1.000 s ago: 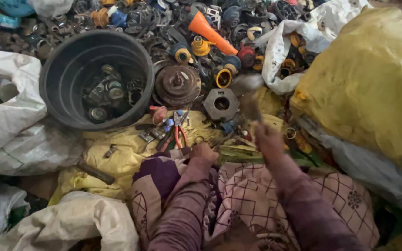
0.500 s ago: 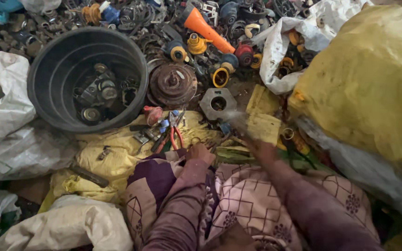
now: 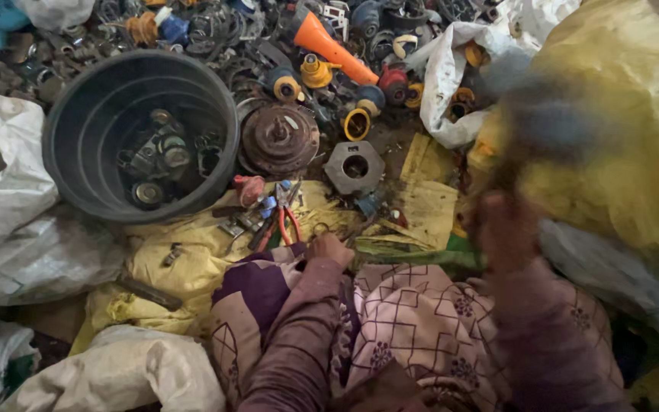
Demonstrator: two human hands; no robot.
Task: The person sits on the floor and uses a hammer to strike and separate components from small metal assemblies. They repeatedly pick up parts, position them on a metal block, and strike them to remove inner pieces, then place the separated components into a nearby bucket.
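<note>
Your left hand [image 3: 332, 249] rests curled on the yellow sheet [image 3: 192, 252] beside red-handled pliers [image 3: 287, 217]; your right hand [image 3: 509, 229], raised and blurred, has an unreadable grip.

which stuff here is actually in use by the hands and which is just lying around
In hand or beside the hands:
- left hand, resting by small metal bits on the yellow sheet
- right hand, raised with a blurred object
- red-handled pliers

Lying about:
- black tub
- rusty disc
- orange cone
- hexagonal metal block
- white sacks
</note>
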